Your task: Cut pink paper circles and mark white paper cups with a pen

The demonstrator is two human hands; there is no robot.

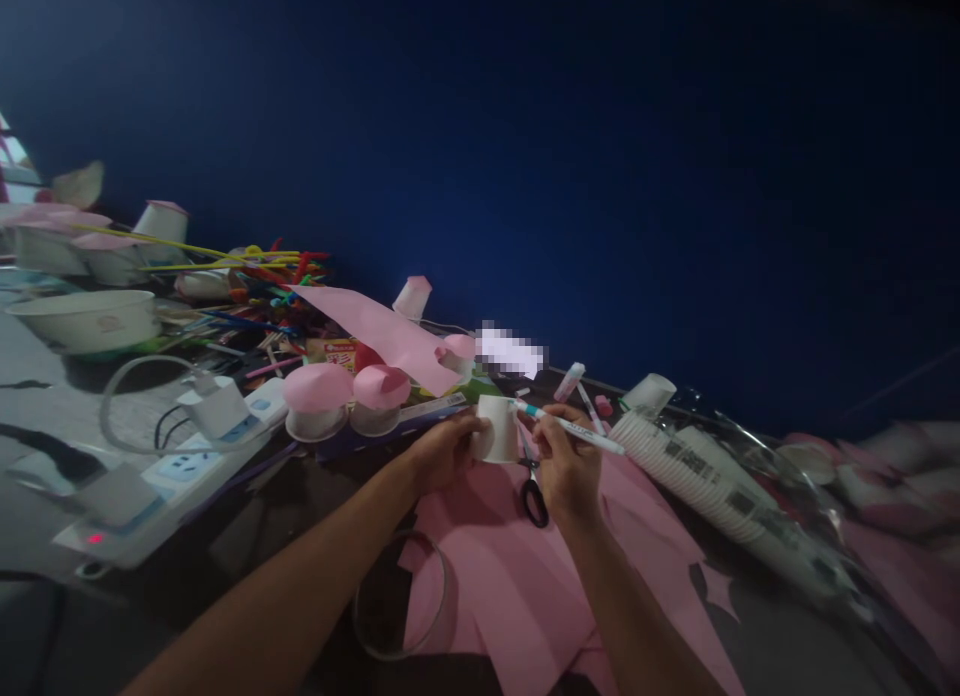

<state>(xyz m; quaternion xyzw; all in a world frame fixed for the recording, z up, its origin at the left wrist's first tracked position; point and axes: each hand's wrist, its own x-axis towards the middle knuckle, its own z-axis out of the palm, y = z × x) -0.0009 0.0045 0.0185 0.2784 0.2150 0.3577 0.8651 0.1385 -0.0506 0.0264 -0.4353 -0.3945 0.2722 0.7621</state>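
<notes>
My left hand (446, 451) grips a small white paper cup (496, 428) by its left side. In my right hand (566, 466) is a white marker (596, 437) with a green band, its tip at the cup's upper right edge. Whether the tip touches the cup I cannot tell. Below both hands lie overlapping sheets of pink paper (495, 576). Black-handled scissors (534, 501) rest on the paper beside my right hand, their blades partly hidden.
Nested paper cups (705, 476) in clear plastic lie at the right. Pink-topped cups (319, 401) stand left of my hands. Farther left are a power strip (191, 466) with plugged-in chargers, a paper bowl (86, 321) and colourful pipe cleaners (300, 266). A dark blue partition (525, 156) rises behind.
</notes>
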